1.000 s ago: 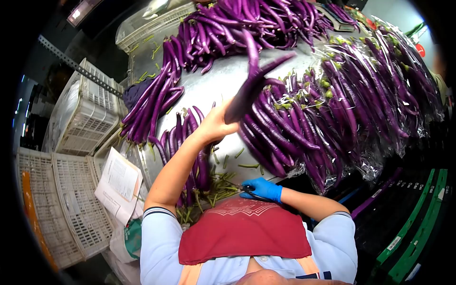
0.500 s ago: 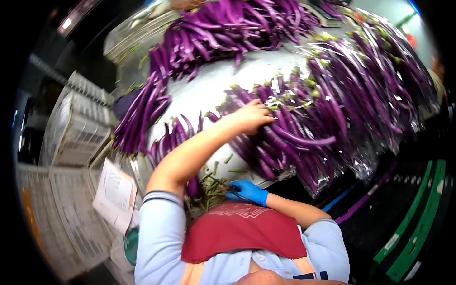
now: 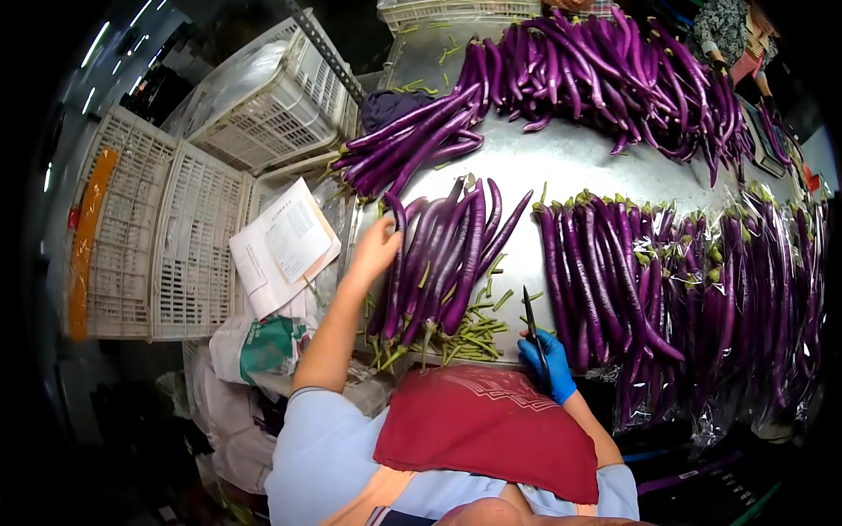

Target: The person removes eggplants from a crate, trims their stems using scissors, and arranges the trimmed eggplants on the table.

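My bare left hand (image 3: 377, 249) has its fingers curled against the upper part of a long purple eggplant (image 3: 394, 282), at the left side of a small pile. More eggplants (image 3: 438, 254) lie beside it, their stems towards me. In a blue glove, my right hand (image 3: 547, 364) grips dark scissors (image 3: 534, 331), blades pointing away from me. Cut green stems (image 3: 478, 337) are scattered between the pile and that hand. To the right lies a row of eggplants (image 3: 596, 272), stem ends away from me.
Further right are eggplants in clear plastic bags (image 3: 745, 298). A large heap of eggplants (image 3: 614, 79) covers the far side of the metal table (image 3: 517, 171). White crates (image 3: 197, 237) and papers (image 3: 285, 245) stand at the left. Another person (image 3: 732, 35) is at the far right.
My view has turned. My left hand has moved from the eggplants on the right to the small pile on the left. My right hand still holds the scissors, now pointing forward.
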The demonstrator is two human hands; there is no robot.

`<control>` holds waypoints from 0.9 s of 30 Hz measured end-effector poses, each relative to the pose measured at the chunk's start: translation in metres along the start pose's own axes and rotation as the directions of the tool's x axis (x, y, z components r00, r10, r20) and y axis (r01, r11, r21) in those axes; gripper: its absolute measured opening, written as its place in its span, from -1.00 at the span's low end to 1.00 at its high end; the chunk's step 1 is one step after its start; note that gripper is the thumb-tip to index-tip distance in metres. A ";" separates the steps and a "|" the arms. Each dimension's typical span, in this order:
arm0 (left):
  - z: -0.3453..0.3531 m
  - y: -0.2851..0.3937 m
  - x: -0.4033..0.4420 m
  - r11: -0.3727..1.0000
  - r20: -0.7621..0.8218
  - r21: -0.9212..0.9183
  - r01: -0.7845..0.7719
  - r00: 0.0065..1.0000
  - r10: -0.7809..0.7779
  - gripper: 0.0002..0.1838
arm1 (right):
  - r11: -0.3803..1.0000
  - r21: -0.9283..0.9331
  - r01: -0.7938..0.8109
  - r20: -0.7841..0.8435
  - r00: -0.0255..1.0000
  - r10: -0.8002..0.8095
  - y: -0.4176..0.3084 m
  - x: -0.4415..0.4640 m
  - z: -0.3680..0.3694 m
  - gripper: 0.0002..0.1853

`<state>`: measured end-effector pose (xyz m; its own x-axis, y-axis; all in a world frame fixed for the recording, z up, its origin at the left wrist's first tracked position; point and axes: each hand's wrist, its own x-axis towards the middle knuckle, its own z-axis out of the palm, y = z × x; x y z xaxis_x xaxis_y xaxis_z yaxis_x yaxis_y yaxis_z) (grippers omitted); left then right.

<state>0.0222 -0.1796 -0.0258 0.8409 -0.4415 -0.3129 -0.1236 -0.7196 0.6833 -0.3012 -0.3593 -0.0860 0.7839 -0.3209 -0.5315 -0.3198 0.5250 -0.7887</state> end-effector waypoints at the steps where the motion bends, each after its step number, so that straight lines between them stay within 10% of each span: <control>1: 0.000 -0.033 0.002 0.987 -0.015 0.118 0.104 0.995 -0.103 -0.38 | 0.998 -0.066 0.021 -0.018 1.000 -0.023 -0.003 0.004 0.004 -0.73; 5: 0.039 -0.049 -0.021 0.909 0.019 0.411 0.070 0.996 -0.085 -0.12 | 0.996 -0.093 -0.016 0.014 1.000 0.017 -0.011 0.014 0.023 -0.75; 13: 0.068 -0.036 0.011 0.923 -0.191 0.383 0.033 0.981 0.044 -0.22 | 0.995 -0.100 0.024 0.157 0.988 -0.008 -0.001 0.022 0.046 -0.71; 21: 0.057 -0.040 0.039 0.919 -0.057 0.392 -0.047 0.996 0.075 -0.25 | 0.995 -0.087 0.055 0.104 0.993 -0.046 0.004 0.009 0.042 -0.73; 25: 0.022 -0.050 0.039 0.988 -0.043 -0.080 -0.135 0.990 0.132 -0.48 | 0.996 -0.069 0.065 0.049 0.997 -0.062 0.006 0.005 0.032 -0.71; 27: -0.004 -0.042 0.026 0.862 0.147 -0.497 0.100 0.989 -0.030 -0.55 | 0.998 -0.041 0.049 0.020 0.999 -0.048 0.008 0.004 0.029 -0.72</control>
<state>0.0513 -0.1585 -0.0595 0.7574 -0.4940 -0.4270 0.2394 -0.3983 0.8854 -0.2848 -0.3335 -0.0852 0.8087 -0.3302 -0.4869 -0.3029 0.4758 -0.8258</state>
